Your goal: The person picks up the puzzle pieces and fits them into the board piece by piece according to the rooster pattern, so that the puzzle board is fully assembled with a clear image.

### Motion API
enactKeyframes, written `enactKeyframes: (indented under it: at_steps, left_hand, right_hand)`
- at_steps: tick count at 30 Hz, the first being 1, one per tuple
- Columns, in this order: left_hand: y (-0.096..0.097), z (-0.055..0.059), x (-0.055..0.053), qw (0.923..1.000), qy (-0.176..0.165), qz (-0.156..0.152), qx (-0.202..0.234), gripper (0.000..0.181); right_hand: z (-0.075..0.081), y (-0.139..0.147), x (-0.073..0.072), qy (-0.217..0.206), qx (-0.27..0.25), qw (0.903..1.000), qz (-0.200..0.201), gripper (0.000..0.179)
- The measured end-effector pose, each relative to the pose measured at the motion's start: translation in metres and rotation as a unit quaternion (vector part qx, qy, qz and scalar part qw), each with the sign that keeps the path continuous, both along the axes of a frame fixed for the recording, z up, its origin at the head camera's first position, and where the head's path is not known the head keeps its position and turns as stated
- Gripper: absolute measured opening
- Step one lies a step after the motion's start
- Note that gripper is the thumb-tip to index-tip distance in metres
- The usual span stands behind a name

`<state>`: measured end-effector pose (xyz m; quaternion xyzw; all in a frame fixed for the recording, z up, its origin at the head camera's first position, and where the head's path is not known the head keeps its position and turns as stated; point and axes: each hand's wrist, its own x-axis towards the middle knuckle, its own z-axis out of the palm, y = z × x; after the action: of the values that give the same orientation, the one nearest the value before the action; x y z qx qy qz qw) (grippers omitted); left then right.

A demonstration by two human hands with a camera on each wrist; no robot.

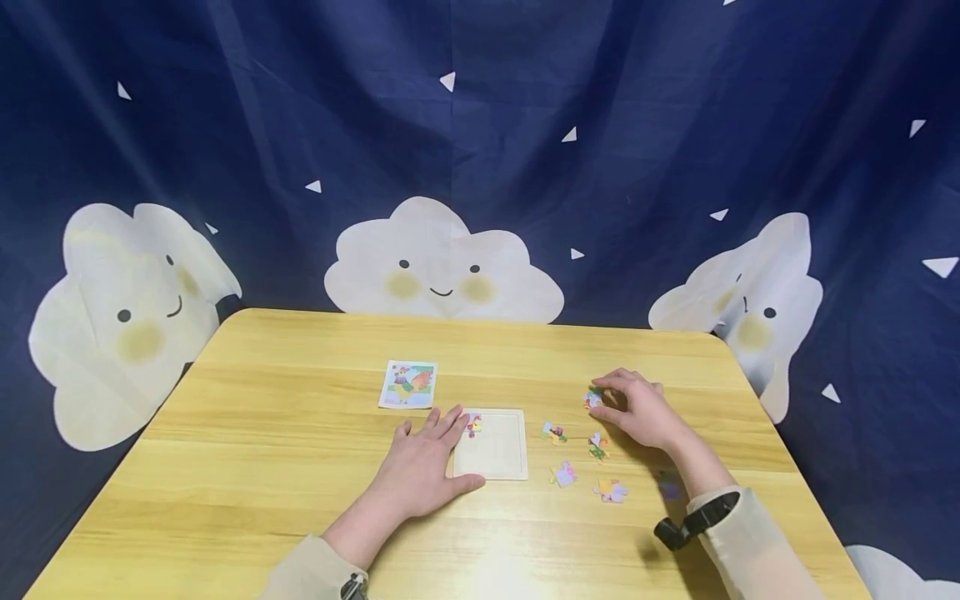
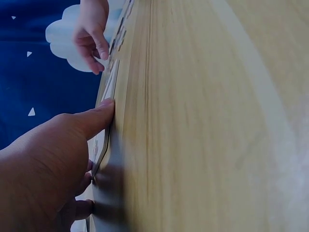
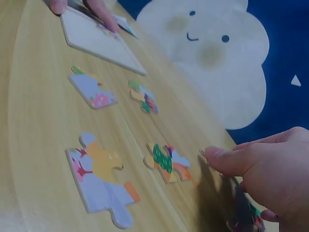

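Note:
My left hand lies at the left side of a white puzzle tray, fingers fairly straight. Its thumb touches the near left corner, and its fingertips reach the upper left edge. One colourful puzzle piece sits in the tray's upper left corner, partly covered by a finger. On the right, my right hand pinches another puzzle piece between thumb and fingers, low over the table. That piece is largely hidden in the right wrist view, behind the hand.
Several loose puzzle pieces lie between tray and right hand, including a green and orange piece, a yellow and lilac piece and a lilac piece with pink flowers. A square picture card of a hen lies behind the left hand.

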<state>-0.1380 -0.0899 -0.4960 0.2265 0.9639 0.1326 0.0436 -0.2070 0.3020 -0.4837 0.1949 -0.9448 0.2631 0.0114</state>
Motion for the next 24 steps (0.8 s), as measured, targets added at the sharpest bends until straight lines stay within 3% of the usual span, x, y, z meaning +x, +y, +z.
enactKeyframes:
  at_steps: [12, 19, 24]
  left_hand:
    - [0.000, 0.000, 0.001, 1.0000, -0.002, 0.001, 0.003, 0.100]
    - [0.000, 0.000, 0.001, 1.0000, 0.003, 0.000, 0.006, 0.099]
    - [0.000, 0.000, 0.001, 1.0000, 0.007, 0.000, 0.002, 0.099]
  right_hand:
    - [0.000, 0.001, -0.008, -0.035, -0.007, 0.9993, -0.009, 0.035]
    - [-0.001, 0.002, -0.011, -0.048, -0.010, 0.9982, -0.034, 0.034]
    - [-0.001, 0.000, -0.011, -0.040, -0.010, 0.9989, -0.024, 0.034]
